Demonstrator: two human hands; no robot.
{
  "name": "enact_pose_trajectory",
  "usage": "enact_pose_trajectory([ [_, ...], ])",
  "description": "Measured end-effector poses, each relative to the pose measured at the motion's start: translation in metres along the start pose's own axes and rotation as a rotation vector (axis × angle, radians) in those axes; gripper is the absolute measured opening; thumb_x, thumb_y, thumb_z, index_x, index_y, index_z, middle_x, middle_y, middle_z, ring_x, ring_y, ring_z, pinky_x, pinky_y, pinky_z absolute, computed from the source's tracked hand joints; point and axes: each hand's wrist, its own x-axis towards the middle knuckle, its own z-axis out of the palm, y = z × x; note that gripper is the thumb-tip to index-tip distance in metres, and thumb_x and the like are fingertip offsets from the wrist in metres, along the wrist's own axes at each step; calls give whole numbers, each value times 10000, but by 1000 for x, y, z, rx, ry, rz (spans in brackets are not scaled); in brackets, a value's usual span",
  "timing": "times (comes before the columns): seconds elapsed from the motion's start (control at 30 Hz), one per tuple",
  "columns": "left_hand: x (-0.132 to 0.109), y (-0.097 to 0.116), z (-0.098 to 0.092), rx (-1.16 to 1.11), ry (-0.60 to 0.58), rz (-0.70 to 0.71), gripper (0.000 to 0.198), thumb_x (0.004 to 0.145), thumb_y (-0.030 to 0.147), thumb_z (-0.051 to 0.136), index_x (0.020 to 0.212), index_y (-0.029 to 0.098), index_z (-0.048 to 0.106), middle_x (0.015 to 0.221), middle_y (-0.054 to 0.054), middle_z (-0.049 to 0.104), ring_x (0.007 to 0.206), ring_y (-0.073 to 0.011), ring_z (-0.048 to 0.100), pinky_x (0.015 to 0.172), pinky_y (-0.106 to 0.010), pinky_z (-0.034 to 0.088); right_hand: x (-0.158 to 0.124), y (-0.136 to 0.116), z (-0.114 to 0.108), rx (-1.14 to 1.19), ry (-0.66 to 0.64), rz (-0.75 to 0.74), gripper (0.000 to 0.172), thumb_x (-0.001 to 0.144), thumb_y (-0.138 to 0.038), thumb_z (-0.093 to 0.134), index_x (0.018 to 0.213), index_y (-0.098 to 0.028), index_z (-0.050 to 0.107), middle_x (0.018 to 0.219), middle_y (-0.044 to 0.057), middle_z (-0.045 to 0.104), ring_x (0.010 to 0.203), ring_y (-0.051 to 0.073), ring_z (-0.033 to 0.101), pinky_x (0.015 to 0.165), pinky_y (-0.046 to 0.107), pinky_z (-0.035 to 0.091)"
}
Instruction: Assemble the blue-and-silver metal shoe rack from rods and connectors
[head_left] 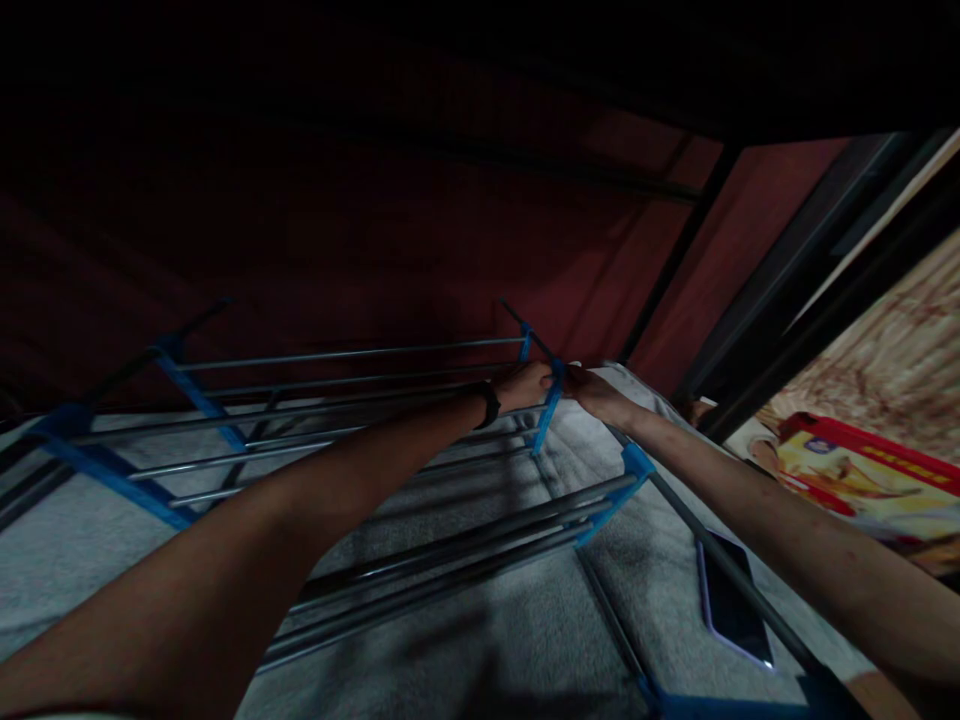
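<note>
A rack of grey metal rods (352,353) joined by blue plastic connectors lies on its side on a grey carpet. Both my arms reach far forward to its far corner. My left hand (523,385), with a black band on the wrist, is closed around the blue connector piece (553,393) at that corner. My right hand (589,388) grips the same connector from the right side. Fingers of both hands are wrapped tight, and the dim light hides detail.
A dark phone (731,603) lies on the grey carpet (480,630) under my right forearm. A dark red fabric wall (375,240) with black poles stands behind the rack. A red and yellow box (855,470) sits at the right. Another blue connector (637,463) is nearer me.
</note>
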Motion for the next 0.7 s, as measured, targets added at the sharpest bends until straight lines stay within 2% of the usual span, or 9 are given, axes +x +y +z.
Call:
enact_pose_trajectory([
  [0.2, -3, 5, -4, -6, -14, -16, 249, 920, 276, 456, 863, 178, 677, 808, -58, 677, 715, -171, 602, 666, -265, 420, -4, -2, -5, -4, 2, -36, 292, 959, -316, 430, 1106, -186, 647, 963, 78, 707, 943, 240, 639, 843, 295, 481],
  [0.43, -6, 9, -7, 20, -24, -26, 263, 928, 264, 432, 860, 177, 670, 787, -59, 663, 681, -169, 584, 664, -273, 420, -6, -4, -7, 12, -5, -50, 272, 944, -351, 477, 1049, -206, 681, 981, 69, 706, 945, 241, 642, 842, 294, 494],
  [0.7, -1, 2, -2, -26, -41, -25, 241, 924, 249, 449, 846, 167, 662, 785, -51, 661, 710, -163, 593, 650, -250, 406, -5, -1, -6, 29, -3, -58, 300, 943, -321, 453, 1104, -221, 686, 995, 66, 709, 968, 258, 642, 855, 318, 497],
])
